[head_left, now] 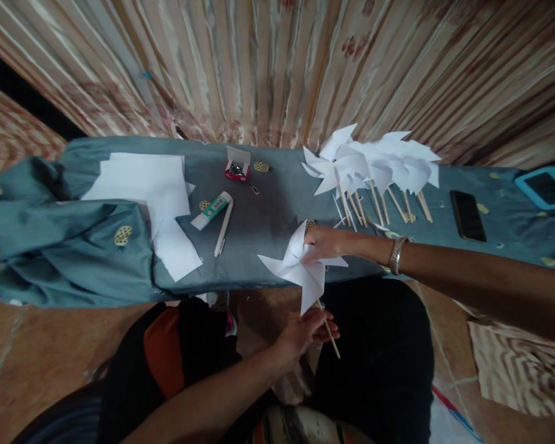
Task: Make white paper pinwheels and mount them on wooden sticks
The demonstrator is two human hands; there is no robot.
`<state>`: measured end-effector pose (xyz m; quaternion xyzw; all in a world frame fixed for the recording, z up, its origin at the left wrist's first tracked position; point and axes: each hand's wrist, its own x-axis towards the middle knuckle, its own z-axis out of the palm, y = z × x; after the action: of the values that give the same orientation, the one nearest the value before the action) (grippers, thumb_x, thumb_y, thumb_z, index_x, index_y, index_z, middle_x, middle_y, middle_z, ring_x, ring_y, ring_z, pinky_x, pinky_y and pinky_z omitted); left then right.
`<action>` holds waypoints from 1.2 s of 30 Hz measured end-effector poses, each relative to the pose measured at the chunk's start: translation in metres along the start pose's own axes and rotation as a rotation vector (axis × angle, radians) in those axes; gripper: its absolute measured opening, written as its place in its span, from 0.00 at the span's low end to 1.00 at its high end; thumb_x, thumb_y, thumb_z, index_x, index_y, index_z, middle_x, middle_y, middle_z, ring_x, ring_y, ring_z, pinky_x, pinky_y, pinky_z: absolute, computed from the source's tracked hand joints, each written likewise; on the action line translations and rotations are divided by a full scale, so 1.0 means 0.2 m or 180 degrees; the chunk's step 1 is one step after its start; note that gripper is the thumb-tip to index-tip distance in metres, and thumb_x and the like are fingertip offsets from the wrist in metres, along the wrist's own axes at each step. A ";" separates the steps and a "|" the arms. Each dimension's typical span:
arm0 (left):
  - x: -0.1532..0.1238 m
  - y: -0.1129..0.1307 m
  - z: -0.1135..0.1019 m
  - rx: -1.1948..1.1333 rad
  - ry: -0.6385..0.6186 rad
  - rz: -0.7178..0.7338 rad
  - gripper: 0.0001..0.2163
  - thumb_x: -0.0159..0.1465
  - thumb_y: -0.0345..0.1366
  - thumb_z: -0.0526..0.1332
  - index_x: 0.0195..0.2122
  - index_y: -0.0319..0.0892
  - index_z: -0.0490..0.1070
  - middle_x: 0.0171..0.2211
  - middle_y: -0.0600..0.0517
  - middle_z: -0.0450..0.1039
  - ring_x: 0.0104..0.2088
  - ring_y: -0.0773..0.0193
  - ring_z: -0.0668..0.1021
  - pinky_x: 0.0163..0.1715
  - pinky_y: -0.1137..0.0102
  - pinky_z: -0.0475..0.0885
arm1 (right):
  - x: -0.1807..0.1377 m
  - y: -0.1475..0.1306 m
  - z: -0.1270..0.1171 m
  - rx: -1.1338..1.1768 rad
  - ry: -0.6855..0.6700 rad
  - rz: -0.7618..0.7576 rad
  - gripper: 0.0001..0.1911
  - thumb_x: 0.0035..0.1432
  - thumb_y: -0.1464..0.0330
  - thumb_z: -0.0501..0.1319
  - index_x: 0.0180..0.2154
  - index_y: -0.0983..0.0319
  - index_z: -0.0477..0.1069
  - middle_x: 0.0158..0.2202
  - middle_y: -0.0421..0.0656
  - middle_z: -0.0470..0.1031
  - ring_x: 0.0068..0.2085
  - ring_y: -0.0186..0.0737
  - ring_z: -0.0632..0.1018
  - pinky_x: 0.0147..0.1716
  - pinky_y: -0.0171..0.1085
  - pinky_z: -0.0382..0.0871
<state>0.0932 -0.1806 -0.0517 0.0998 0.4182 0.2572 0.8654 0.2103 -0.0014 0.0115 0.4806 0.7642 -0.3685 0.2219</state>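
A white paper pinwheel point(298, 268) on a thin wooden stick point(330, 336) hangs over the near edge of the grey-blue cloth-covered table point(268, 209). My left hand point(305, 330) is closed round the stick below the paper. My right hand point(326, 243), with a metal bracelet on its wrist, pinches the pinwheel at its centre. Several finished white pinwheels point(374, 163) on sticks lie together on the table behind my right hand.
White paper sheets point(148, 185) lie at the left. A glue stick point(211, 209), a white pen point(223, 229) and a small red box of pins point(237, 165) are mid-table. A black phone point(467, 214) and a blue-framed tablet point(546, 187) lie right. A striped curtain hangs behind.
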 end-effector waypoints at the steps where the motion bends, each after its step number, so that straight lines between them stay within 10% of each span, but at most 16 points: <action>1: 0.00 0.00 0.00 0.0005 0.0010 0.0008 0.25 0.42 0.53 0.73 0.30 0.35 0.75 0.26 0.47 0.76 0.30 0.56 0.80 0.40 0.60 0.72 | 0.00 0.00 0.00 -0.0022 0.0008 0.0002 0.12 0.49 0.64 0.67 0.35 0.65 0.80 0.33 0.43 0.80 0.35 0.40 0.77 0.31 0.31 0.64; 17: -0.02 0.01 0.01 0.0014 -0.0053 0.0067 0.28 0.39 0.55 0.73 0.30 0.35 0.74 0.25 0.47 0.75 0.28 0.58 0.79 0.38 0.62 0.71 | -0.01 0.02 0.00 0.0395 0.0126 0.0071 0.09 0.44 0.63 0.67 0.24 0.64 0.77 0.21 0.38 0.71 0.28 0.35 0.72 0.24 0.32 0.59; 36: 0.03 0.39 0.04 0.0562 -0.0016 0.1021 0.21 0.47 0.52 0.70 0.31 0.37 0.78 0.23 0.49 0.76 0.26 0.62 0.78 0.34 0.68 0.70 | -0.04 0.18 -0.06 0.4143 0.1355 -0.0490 0.23 0.41 0.51 0.71 0.31 0.64 0.77 0.25 0.38 0.77 0.24 0.31 0.72 0.26 0.32 0.63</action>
<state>0.0752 -0.1109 -0.0209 0.2414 0.4158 0.3540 0.8022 0.2463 0.0132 0.0128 0.5223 0.4463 -0.6647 -0.2936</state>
